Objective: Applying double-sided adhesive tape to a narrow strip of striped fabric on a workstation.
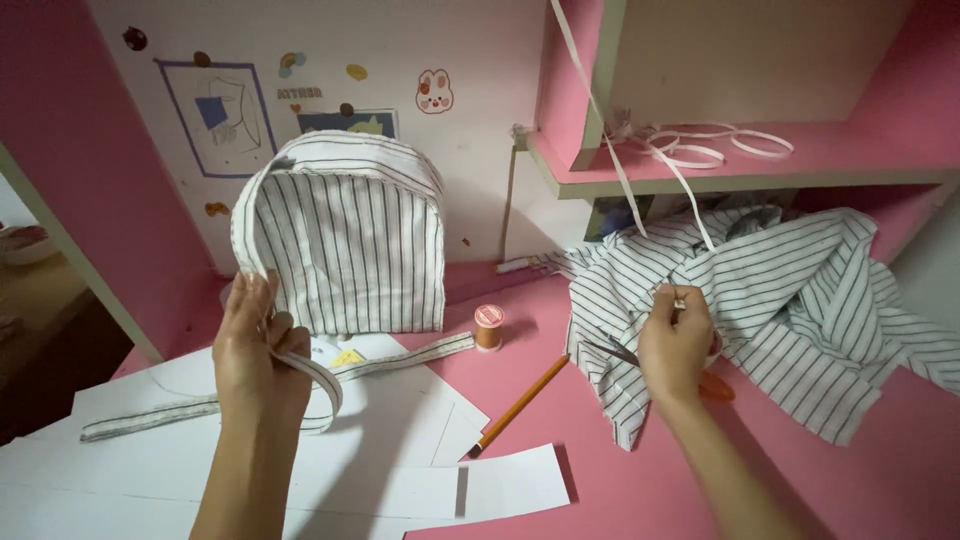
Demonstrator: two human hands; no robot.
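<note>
My left hand (258, 350) is clamped on the striped strap (300, 385) at the striped backpack's (345, 240) left edge. My right hand (677, 345) pinches white tape (628, 190) over the striped cloth (790, 300). Between them: 1 pencil (520, 405), 1 thread spool (488, 326), open pink desk (600, 470).

Pink table (620, 480) bears paper sheets (400, 470), pencil (518, 405), spool (488, 327)

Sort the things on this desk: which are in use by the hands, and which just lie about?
In use: striped strap in left hand; white tape pinched by right hand; striped backpack.
Lying about: pencil, thread spool, paper sheets, scissors.
</note>
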